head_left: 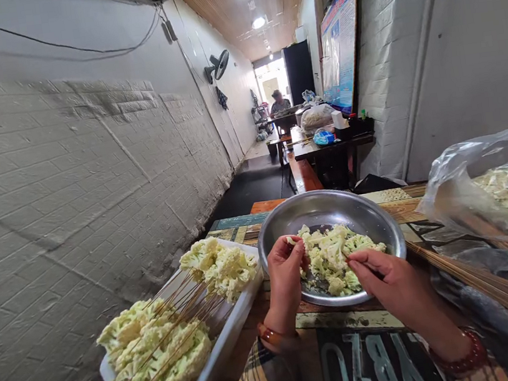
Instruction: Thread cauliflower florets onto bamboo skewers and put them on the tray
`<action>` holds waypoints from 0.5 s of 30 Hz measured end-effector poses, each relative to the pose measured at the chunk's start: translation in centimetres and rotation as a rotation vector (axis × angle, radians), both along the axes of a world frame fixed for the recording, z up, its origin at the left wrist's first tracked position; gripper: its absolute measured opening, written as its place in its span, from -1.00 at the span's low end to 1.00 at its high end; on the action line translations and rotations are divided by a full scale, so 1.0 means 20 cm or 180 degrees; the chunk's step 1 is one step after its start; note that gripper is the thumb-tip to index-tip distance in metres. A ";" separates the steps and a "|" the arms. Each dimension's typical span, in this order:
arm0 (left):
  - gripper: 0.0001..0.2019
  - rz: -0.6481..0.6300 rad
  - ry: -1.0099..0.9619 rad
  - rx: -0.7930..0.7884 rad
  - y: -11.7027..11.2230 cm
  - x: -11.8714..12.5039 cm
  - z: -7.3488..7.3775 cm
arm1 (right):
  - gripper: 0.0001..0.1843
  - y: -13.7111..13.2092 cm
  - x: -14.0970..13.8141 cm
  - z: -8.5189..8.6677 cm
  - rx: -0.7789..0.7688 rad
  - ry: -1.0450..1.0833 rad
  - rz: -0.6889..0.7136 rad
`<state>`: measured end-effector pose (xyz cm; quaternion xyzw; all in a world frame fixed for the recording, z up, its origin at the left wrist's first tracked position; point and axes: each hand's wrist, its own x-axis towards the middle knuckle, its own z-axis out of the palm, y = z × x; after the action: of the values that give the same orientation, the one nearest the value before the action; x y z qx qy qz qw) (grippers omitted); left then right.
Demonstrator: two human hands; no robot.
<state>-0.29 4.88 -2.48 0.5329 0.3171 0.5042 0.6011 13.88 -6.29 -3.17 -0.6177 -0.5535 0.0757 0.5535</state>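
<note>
A wide steel basin [280, 212] holds loose pale green-white cauliflower florets [331, 252]. Over its left side, my left hand [287, 277] is closed, thumb and fingers pinching a small whitish cauliflower piece. From the right, my right hand [386, 276] reaches over the rim, its thumb and forefinger pinched at the edge of a floret; the other fingers are curled and partly hidden. To the left, a white plastic tray [231, 345] carries skewered cauliflower [163, 348] in two groups, one near and one far, with thin brown sticks running between them.
Bundled bamboo skewers [479, 278] lie to the right beside a clear plastic bag [450, 175] of cauliflower. The patterned wooden table [310, 324] stands by a white brick wall [68, 179]. Further back are another table [309, 148] with bags, and a seated person [280, 105].
</note>
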 end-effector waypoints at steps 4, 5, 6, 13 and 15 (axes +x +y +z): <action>-0.75 -0.0158 -0.0147 -0.0295 0.00 -0.01 0.00 | -0.76 0.00 -0.03 -0.03 -0.0046 -0.0244 0.0343; -0.75 -0.0230 -0.0257 -0.0392 0.00 -0.02 0.00 | -0.76 0.00 -0.04 -0.04 -0.0086 -0.0334 0.0429; -0.75 -0.0304 -0.0378 -0.0489 0.00 -0.02 0.00 | -0.76 0.00 -0.04 -0.05 -0.0127 -0.0427 0.0497; -0.71 -0.0412 -0.0695 -0.0724 -0.01 -0.04 0.00 | -0.72 0.01 -0.02 -0.08 -0.0201 -0.0730 0.0227; -0.73 -0.0423 -0.0648 -0.0666 -0.01 -0.04 0.00 | -0.71 0.01 -0.02 -0.08 -0.0228 -0.0754 0.0161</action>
<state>-1.09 4.75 -2.57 0.4333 0.2693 0.4789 0.7144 13.45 -6.07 -4.73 -0.6274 -0.6274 0.0359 0.4597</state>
